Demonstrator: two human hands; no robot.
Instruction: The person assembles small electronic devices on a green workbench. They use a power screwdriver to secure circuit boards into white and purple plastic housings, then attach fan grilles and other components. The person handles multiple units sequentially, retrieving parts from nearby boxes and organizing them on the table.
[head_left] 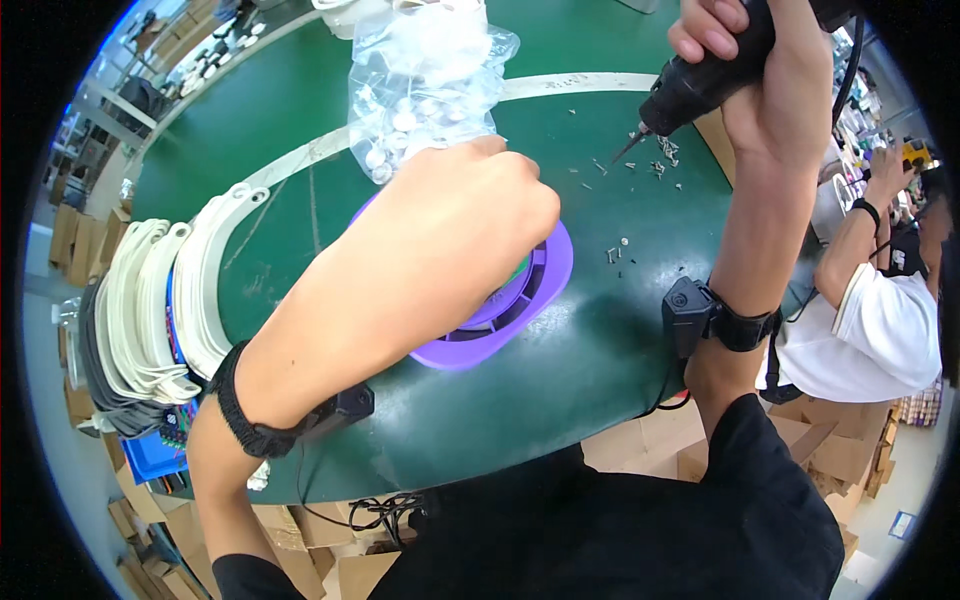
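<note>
My right hand (782, 112) grips a black electric screwdriver (695, 92) at the upper right. The tool's thin bit points down and left toward loose screws (662, 155) on the table. Over a purple round plastic part (562, 272) my left hand (478, 195) is curled, its back toward me and its fingertips hidden. Something green shows inside the purple part, which the hand and forearm partly cover. A clear plastic bag (425, 75) with white round pieces lies just beyond the left hand, its near edge meeting the knuckles in view.
Curved white plastic strips (205, 290) are stacked at the left of the green table (400, 440), near a blue tray (155, 455). A co-worker in a white shirt (865, 340) sits at the right. Cardboard boxes (640, 440) stand below the table edge.
</note>
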